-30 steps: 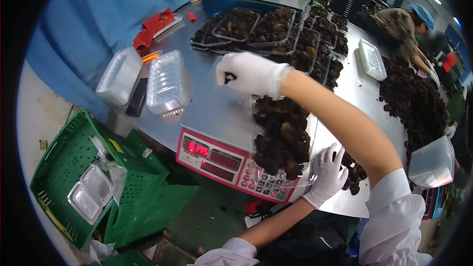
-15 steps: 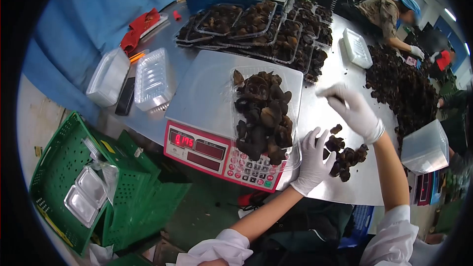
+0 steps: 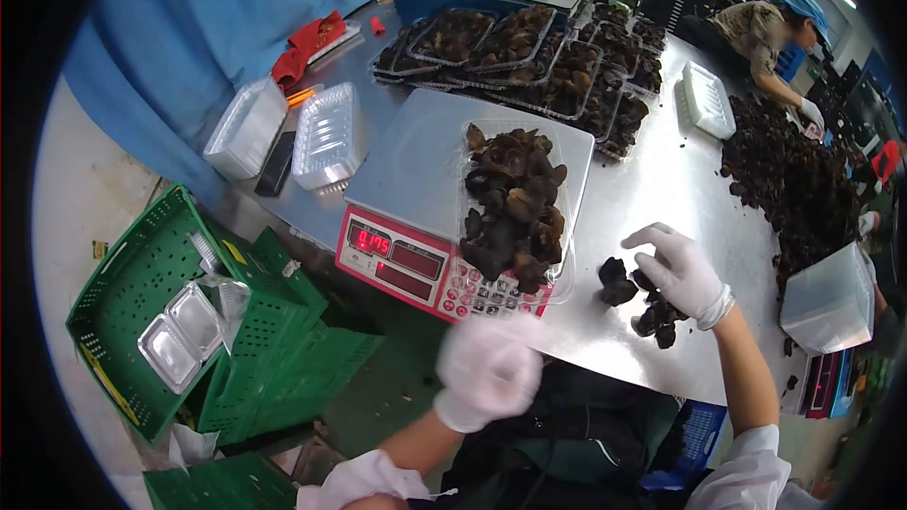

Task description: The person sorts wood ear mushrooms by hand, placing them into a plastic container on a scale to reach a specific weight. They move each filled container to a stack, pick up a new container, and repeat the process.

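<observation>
A clear plastic tray heaped with dark wood ear mushrooms (image 3: 515, 194) rests on the scale's metal platform (image 3: 416, 146). The scale's red front panel (image 3: 392, 260) shows 0.175. My left hand (image 3: 489, 368), in a white glove, is in the air just in front of the keypad; motion smears its fingers. My right hand (image 3: 688, 274), gloved too, is over a small loose pile of wood ear mushrooms (image 3: 619, 283) on the steel table, fingers apart and partly hiding the pile. I see nothing held in it.
Filled trays (image 3: 510, 47) are stacked behind the scale. Empty clear trays (image 3: 328, 137) stand at left, above green crates (image 3: 151, 293). A big mushroom heap (image 3: 794, 170) spreads at right, where a co-worker (image 3: 756, 42) leans over it. A clear bin (image 3: 829, 297) stands nearer.
My left hand has moved left and down from beside the loose pile to in front of the scale. My right hand has lowered onto the pile. The view has shifted slightly.
</observation>
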Available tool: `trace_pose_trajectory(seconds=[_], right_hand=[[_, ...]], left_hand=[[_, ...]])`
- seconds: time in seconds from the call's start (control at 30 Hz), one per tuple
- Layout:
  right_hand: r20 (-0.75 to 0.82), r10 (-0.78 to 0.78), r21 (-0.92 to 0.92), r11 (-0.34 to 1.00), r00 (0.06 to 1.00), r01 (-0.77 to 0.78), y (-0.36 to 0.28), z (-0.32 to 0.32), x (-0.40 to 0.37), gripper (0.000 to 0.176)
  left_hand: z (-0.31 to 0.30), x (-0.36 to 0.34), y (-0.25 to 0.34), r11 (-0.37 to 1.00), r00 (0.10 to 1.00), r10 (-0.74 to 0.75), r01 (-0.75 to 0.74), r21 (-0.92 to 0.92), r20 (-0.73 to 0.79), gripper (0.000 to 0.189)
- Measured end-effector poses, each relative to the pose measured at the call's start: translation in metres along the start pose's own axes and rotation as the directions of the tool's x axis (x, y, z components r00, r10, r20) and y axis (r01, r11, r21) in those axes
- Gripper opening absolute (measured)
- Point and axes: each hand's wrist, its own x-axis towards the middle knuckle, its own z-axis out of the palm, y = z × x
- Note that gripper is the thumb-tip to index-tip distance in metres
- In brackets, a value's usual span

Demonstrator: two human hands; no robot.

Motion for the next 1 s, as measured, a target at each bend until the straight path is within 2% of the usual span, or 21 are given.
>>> trace_pose_trajectory(seconds=[0.03,0.07,0.1,0.17,0.2,0.23,0.33,0.37,0.4,0.43,0.5,0.53,0.57,0.63,0.67,0.83,0.9,0.97,1.0], right_hand=[[-0.006,-0.001,0.006,1.000,1.000,0.001,-0.003,0.006,0.004,0.023],[0.006,0.003,0.050,0.999,1.000,-0.003,-0.006,0.011,0.009,0.022],[0.015,0.007,0.094,0.995,1.000,-0.009,-0.009,0.017,0.013,0.021],[-0.040,0.017,0.185,0.983,0.999,-0.009,-0.009,0.031,0.025,0.022],[-0.043,0.028,0.167,0.986,0.999,-0.020,-0.004,0.037,0.034,0.025],[-0.096,-0.009,0.211,0.977,0.995,0.029,-0.003,0.044,0.041,0.029],[-0.145,0.004,0.249,0.968,0.989,0.032,0.010,0.061,0.063,0.031],[-0.090,0.040,0.278,0.961,0.995,-0.014,0.008,0.061,0.069,0.030],[-0.032,0.074,0.304,0.951,0.997,-0.061,0.005,0.060,0.073,0.029],[-0.046,0.076,0.303,0.951,0.996,-0.059,0.002,0.060,0.076,0.029],[0.118,0.130,0.487,0.856,0.984,-0.171,-0.002,0.059,0.081,0.026],[0.128,0.151,0.503,0.842,0.980,-0.196,-0.005,0.056,0.082,0.019],[0.117,0.154,0.506,0.841,0.981,-0.192,-0.003,0.055,0.084,0.019],[0.182,0.112,0.666,0.717,0.977,-0.206,0.003,0.054,0.087,0.016],[0.175,0.118,0.669,0.714,0.977,-0.206,0.005,0.052,0.088,0.016],[0.064,0.090,0.722,0.684,0.994,-0.108,-0.006,0.025,0.104,0.016],[0.041,0.070,0.715,0.695,0.997,-0.078,-0.012,0.011,0.129,0.016],[-0.062,0.004,0.641,0.767,0.998,0.037,-0.019,-0.004,0.164,0.016],[-0.067,0.003,0.609,0.792,0.998,0.039,-0.023,-0.013,0.186,0.017]], left_hand=[[-0.015,0.009,-0.016,0.998,0.999,-0.018,0.021,0.065,-0.038,0.026],[-0.025,0.009,-0.024,0.973,0.971,-0.223,0.227,0.041,-0.082,0.027],[-0.031,0.010,-0.033,0.907,0.901,-0.417,0.420,0.007,-0.116,0.029],[-0.039,0.012,-0.047,0.723,0.730,-0.680,0.648,-0.239,-0.077,0.034],[-0.043,0.015,-0.054,0.708,0.721,-0.693,0.682,-0.183,0.006,0.038],[-0.044,0.019,-0.060,0.667,0.691,-0.721,0.713,-0.216,0.053,0.037],[-0.040,0.042,-0.078,0.620,0.640,-0.744,0.768,-0.158,0.193,0.036],[-0.039,0.051,-0.082,0.627,0.648,-0.735,0.762,-0.162,0.202,0.036],[-0.038,0.061,-0.085,0.594,0.600,-0.750,0.796,-0.116,0.278,0.035],[-0.036,0.070,-0.089,0.564,0.548,-0.760,0.823,-0.066,0.349,0.035],[-0.031,0.083,-0.098,0.538,0.475,-0.743,0.843,0.000,0.472,0.031],[-0.028,0.089,-0.101,0.529,0.459,-0.744,0.849,0.007,0.485,0.031],[-0.026,0.094,-0.103,0.520,0.445,-0.745,0.854,0.015,0.497,0.031],[-0.021,0.101,-0.111,0.522,0.439,-0.735,0.853,0.018,0.517,0.030],[-0.018,0.104,-0.115,0.514,0.427,-0.733,0.858,0.020,0.529,0.028],[0.002,0.134,-0.133,0.552,0.466,-0.698,0.834,-0.006,0.544,0.022],[0.006,0.156,-0.144,0.615,0.542,-0.659,0.787,-0.040,0.521,0.021],[0.010,0.185,-0.170,0.663,0.596,-0.628,0.747,-0.058,0.500,0.020],[0.014,0.202,-0.185,0.695,0.629,-0.614,0.717,-0.052,0.477,0.026]])
